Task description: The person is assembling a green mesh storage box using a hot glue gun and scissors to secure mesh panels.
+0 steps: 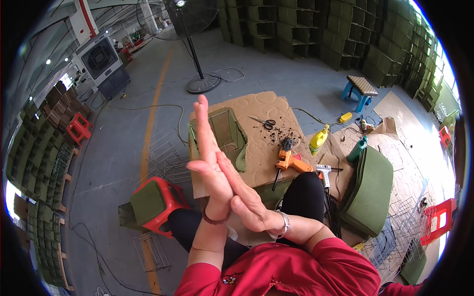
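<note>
My left hand (211, 170) is raised in front of me, its fingers stretched upward and its thumb out to the side. My right hand (246, 195) lies flat against the left palm and wrist, with straight fingers. Neither hand appears to hold anything. Behind them on the cardboard-covered table (264, 106) is a green felt box on a wire frame (226, 127), partly hidden by my left hand. Black-handled scissors (268, 124) lie farther back, near scattered dark scraps. At the table's right edge is an orange glue gun (292, 162) with a dark, clumped part.
On the right are a yellow bottle (319, 140), a white glue gun (324, 173), a teal bottle (357, 149) and stacked green felt sheets (371, 190). A red stool (181, 193) stands left, a blue-legged stool (358, 91) far right. A floor fan (203, 84) stands beyond; cables cross the floor.
</note>
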